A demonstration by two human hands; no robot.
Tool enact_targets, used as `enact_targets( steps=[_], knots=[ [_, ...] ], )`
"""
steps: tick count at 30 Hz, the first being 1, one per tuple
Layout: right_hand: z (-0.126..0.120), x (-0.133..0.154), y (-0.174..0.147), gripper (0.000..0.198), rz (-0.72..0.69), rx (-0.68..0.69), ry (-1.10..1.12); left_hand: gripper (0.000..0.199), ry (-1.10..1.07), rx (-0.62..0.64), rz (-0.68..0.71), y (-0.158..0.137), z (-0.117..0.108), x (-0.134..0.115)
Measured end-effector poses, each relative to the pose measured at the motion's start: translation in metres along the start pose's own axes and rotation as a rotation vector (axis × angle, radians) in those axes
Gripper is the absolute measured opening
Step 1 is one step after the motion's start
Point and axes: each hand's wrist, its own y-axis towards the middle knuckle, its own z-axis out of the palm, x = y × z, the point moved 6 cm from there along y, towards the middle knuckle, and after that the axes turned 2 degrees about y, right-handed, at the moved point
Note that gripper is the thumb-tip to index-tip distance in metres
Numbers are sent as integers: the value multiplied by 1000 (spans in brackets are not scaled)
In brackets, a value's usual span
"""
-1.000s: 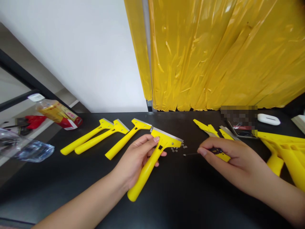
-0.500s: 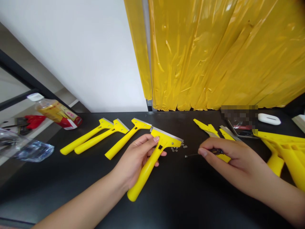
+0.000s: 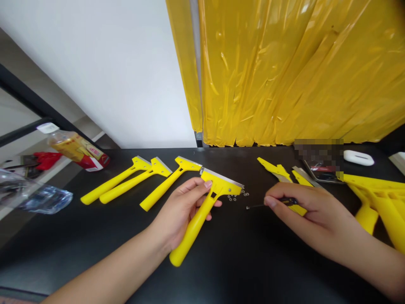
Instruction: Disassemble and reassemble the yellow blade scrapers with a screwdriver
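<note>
Surface: a black matte surface [image 3: 247, 261] carries everything; the yellow plastic scraper with a metal blade edge [image 3: 202, 207], held at its middle, is the landmark for the places below.
Yellow sheet: a crinkled yellow plastic curtain [image 3: 294, 71] hangs behind the landmark scraper, at the far edge of the surface.
Finished row: three more yellow scrapers [image 3: 139, 181] lie side by side to the left of the landmark scraper, handles pointing near-left, blades far-right.
Loose parts: a heap of yellow handle parts [image 3: 373, 198] lies well to the right of the landmark scraper.
Landmark scraper: its long axis runs from the handle end nearest the person up and right to the blade head.
Left hand [image 3: 180, 211]: wraps the scraper's neck just below the head, fingers [image 3: 198, 185] curled closed around it, thumb on top.
Right hand [image 3: 303, 211]: to the right of the scraper head and apart from it; fingers pinched shut on a thin dark-shafted screwdriver with a black and yellow grip [image 3: 275, 203].
Screwdriver axis: nearly level, tip pointing left toward the scraper head, stopping short of it.
Small rings: tiny metal washers [image 3: 237, 196] are scattered just right of the scraper head, between it and the screwdriver tip.
</note>
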Motion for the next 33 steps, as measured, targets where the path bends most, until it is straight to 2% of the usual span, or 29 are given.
enact_targets(
  steps=[14, 21, 26, 29, 33],
  knots=[
    [0, -2, -1, 20, 7, 17, -8, 24, 13, 9, 6, 0, 0, 0],
    [1, -1, 0, 28, 55, 54, 13, 24, 15, 9, 6, -1, 0, -1],
    [1, -2, 0, 26, 80, 62, 0, 24, 17, 13, 4, 0, 0, 0],
    [-2, -3, -2, 22, 62, 18, -2, 25, 4, 16, 3, 0, 0, 1],
    [-16, 2, -7, 18, 20, -166, 21, 21, 20, 31, -12, 0, 0, 5]
  ],
)
